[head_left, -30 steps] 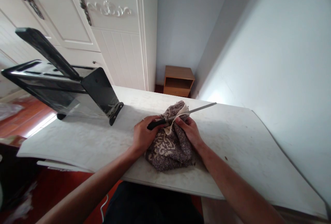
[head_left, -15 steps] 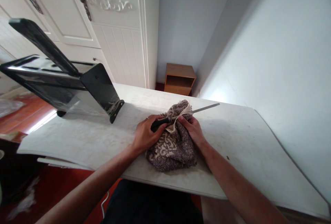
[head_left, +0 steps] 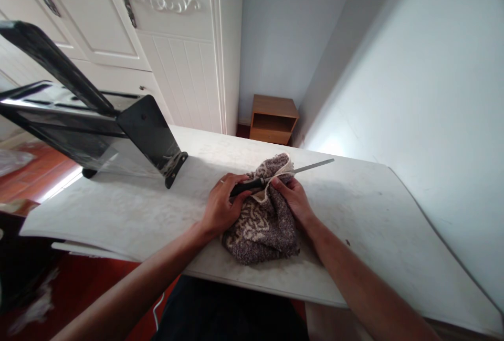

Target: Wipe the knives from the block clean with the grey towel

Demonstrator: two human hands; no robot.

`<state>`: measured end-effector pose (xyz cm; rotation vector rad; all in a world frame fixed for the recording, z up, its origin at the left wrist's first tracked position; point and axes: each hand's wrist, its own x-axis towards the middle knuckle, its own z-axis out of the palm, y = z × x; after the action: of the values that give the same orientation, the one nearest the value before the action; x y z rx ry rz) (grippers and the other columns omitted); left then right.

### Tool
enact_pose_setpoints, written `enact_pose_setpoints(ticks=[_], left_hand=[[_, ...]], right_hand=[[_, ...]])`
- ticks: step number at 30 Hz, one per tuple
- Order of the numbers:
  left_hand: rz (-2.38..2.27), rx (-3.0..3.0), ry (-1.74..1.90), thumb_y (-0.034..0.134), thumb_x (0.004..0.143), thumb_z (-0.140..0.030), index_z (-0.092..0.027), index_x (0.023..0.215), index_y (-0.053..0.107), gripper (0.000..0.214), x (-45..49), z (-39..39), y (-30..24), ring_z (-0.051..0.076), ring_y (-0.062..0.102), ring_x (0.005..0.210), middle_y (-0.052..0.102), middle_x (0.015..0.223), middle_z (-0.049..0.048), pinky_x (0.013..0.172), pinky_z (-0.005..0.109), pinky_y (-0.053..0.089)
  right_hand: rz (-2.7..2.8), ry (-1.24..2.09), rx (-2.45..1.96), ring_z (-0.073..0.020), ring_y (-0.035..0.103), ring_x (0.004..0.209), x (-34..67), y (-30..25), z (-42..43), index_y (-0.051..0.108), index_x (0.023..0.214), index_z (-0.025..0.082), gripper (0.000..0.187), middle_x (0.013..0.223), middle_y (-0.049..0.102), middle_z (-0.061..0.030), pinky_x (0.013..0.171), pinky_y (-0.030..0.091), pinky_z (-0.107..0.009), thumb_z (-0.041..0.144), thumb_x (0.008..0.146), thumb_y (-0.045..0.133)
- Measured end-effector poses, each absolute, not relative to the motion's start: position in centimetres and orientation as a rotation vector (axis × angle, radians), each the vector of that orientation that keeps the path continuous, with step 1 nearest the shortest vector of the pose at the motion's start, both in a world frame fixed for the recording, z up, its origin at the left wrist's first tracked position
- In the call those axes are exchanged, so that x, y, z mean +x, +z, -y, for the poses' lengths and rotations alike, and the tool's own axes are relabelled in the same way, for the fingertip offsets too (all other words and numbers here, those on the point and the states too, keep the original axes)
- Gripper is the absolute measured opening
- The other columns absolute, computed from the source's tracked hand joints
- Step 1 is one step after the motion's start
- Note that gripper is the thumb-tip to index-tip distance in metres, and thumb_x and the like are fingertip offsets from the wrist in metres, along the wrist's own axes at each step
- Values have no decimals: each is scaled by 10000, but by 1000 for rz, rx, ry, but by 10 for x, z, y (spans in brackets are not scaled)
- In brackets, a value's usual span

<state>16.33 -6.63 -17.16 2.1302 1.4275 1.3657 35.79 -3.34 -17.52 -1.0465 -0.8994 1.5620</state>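
Observation:
A knife with a black handle and a thin grey blade (head_left: 313, 166) lies across a crumpled brown-and-cream patterned towel (head_left: 262, 228) on the white table (head_left: 137, 212). My left hand (head_left: 220, 207) is closed around the knife's handle. My right hand (head_left: 294, 199) pinches the towel's cream edge against the blade near the handle. The blade tip points right and away from me, sticking out past the towel.
A black knife block (head_left: 118, 131) with slots and one dark handle sticking up stands at the table's left. White wardrobe doors (head_left: 169, 52) rise behind it. A small wooden nightstand (head_left: 273, 120) sits on the floor beyond the table. A pale wall runs along the right.
Both hands hold their grips on the knife and the towel. The blade has slid only slightly; the view has shifted a little.

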Motion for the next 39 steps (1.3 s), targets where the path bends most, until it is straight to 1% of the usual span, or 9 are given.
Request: enact_pose_setpoints(ticks=[3, 8, 15, 18, 21, 27, 30, 34, 39], left_hand=[[-1402, 2130, 1390, 614, 889, -232, -202, 1074, 595, 189, 163, 66, -173, 186, 641, 964, 680, 1014, 46, 863, 312, 508], [-1340, 2103, 1381, 578, 916, -250, -199, 1059, 601, 154, 162, 67, -171, 168, 657, 921, 691, 988, 37, 828, 290, 514], [-1278, 2043, 1327, 532, 940, -276, -194, 1026, 633, 156, 161, 67, -169, 167, 676, 893, 721, 971, 42, 805, 286, 530], [-1261, 1987, 1304, 518, 942, -304, -190, 1026, 645, 190, 160, 67, -168, 176, 681, 893, 731, 971, 50, 809, 297, 535], [-1241, 1916, 1288, 507, 943, -333, -187, 1020, 656, 222, 160, 67, -166, 183, 680, 896, 732, 978, 59, 811, 300, 534], [-1236, 1784, 1241, 488, 947, -382, -188, 988, 658, 261, 161, 67, -161, 174, 652, 862, 712, 935, 50, 789, 281, 512], [-1227, 1675, 1168, 475, 953, -415, -184, 957, 651, 290, 161, 65, -158, 157, 626, 792, 684, 843, 27, 737, 257, 492], [-1175, 1538, 1086, 454, 959, -448, -182, 871, 631, 332, 161, 64, -157, 126, 561, 667, 609, 685, -14, 638, 225, 444], [-1104, 1381, 1028, 447, 952, -484, -182, 898, 616, 350, 163, 63, -156, 94, 449, 503, 544, 568, -45, 480, 203, 343]], right_hand=[[945, 1511, -1080, -161, 648, 632, 359, -177, 32, 695, 809, 205, 375, 756, 734, 10, 630, 532, -272, 460, 601, 874], [1020, 1471, -1159, -188, 664, 676, 360, -172, 32, 715, 813, 203, 419, 818, 754, -21, 651, 537, -295, 508, 572, 872], [1077, 1379, -1198, -204, 673, 704, 360, -167, 33, 727, 778, 205, 433, 815, 758, -34, 686, 544, -319, 502, 511, 892], [1082, 1356, -1198, -197, 664, 683, 360, -165, 34, 725, 751, 207, 418, 779, 751, -25, 670, 535, -316, 490, 494, 896], [1092, 1314, -1193, -190, 654, 665, 359, -161, 36, 726, 721, 212, 382, 757, 746, -20, 661, 529, -316, 489, 510, 882], [1063, 1245, -1192, -182, 643, 659, 356, -160, 40, 729, 714, 216, 321, 745, 743, -8, 661, 519, -310, 419, 518, 882], [1033, 1267, -1163, -173, 640, 654, 355, -161, 40, 726, 727, 214, 317, 751, 742, -3, 655, 520, -301, 403, 529, 885], [1014, 1303, -1137, -159, 629, 626, 353, -159, 43, 728, 721, 214, 302, 739, 738, 2, 625, 518, -289, 388, 537, 892], [1039, 1282, -1169, -159, 622, 607, 351, -152, 47, 723, 692, 202, 311, 714, 730, -3, 601, 518, -286, 411, 533, 889]])
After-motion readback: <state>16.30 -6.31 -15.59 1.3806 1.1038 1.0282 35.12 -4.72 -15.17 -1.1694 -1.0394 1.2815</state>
